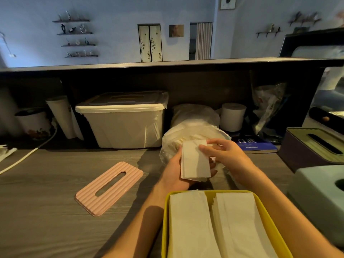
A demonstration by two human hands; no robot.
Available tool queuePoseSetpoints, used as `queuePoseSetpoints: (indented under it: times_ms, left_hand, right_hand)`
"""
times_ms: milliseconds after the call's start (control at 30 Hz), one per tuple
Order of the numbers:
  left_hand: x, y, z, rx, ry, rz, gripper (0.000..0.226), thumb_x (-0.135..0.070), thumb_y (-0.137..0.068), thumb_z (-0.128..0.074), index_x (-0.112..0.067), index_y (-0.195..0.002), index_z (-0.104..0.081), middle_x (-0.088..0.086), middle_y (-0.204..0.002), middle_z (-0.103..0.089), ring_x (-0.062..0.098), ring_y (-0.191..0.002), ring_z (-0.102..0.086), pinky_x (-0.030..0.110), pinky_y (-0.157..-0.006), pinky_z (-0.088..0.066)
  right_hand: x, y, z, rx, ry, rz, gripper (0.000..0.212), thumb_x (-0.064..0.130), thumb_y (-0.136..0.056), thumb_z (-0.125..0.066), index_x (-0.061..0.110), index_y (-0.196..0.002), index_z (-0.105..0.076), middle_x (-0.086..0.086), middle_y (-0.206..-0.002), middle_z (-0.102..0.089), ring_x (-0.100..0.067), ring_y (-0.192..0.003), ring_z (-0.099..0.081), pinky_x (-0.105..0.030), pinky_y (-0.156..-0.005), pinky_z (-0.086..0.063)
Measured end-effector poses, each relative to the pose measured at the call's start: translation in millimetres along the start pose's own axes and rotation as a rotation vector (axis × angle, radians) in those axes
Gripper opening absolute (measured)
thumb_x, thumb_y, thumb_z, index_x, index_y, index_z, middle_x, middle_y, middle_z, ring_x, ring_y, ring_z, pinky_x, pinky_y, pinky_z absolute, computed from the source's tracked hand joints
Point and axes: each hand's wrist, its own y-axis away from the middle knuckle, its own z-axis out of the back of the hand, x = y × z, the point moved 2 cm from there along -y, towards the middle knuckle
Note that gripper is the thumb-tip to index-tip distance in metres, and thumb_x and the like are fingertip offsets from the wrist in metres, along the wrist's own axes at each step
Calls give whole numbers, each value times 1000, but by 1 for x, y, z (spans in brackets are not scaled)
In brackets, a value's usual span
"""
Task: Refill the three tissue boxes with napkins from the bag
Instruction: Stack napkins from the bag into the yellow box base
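A yellow tissue box (165, 216) stands open at the bottom centre with two stacks of white napkins (214, 226) inside. Its pink ribbed lid (109, 187) lies flat on the desk to the left. Just beyond the box, my left hand (174, 172) holds a small stack of napkins (195, 161) from below, and my right hand (223, 155) pinches its top right edge. Behind them lies the clear plastic bag of napkins (191, 131). A dark tissue box with a green ribbed lid (312, 146) and a pale green tissue box (316, 190) stand at the right.
A large white lidded storage bin (121, 120) sits against the back under the counter shelf, with a paper roll (232, 116), a crumpled plastic bag (268, 105) and a blue booklet (256, 146) to its right. A white cable (28, 155) and a mug (35, 123) are at left.
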Motion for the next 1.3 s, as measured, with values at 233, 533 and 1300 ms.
queuePoseSetpoints:
  times_ms: [233,533,1300]
  left_hand:
    - [0,-4,1,34,-222,-22,58,-67,-95,-42,-23,-131,-55,15,-119,-73,28,-102,-74,39,-82,-59]
    - [-17,-2,21,-80,-1064,-286,44,-29,-91,-73,-22,-130,-55,4,-127,-65,13,-112,-64,36,-96,-56]
    - [-35,29,-13,6,-1511,-683,24,-23,-84,-81,-24,-107,-74,-13,-99,-71,-5,-94,-63,17,-83,-55]
  right_hand:
    - [-4,-6,1,-65,301,101,38,43,-86,-77,29,-119,-64,7,-100,-66,-10,-71,-72,-17,-55,-56]
    - [-14,10,21,80,348,206,23,32,-97,-68,33,-119,-68,14,-110,-68,-2,-102,-64,-14,-67,-50]
    - [-20,49,40,42,454,376,29,21,-91,-75,31,-116,-67,12,-104,-72,1,-97,-69,-19,-81,-59]
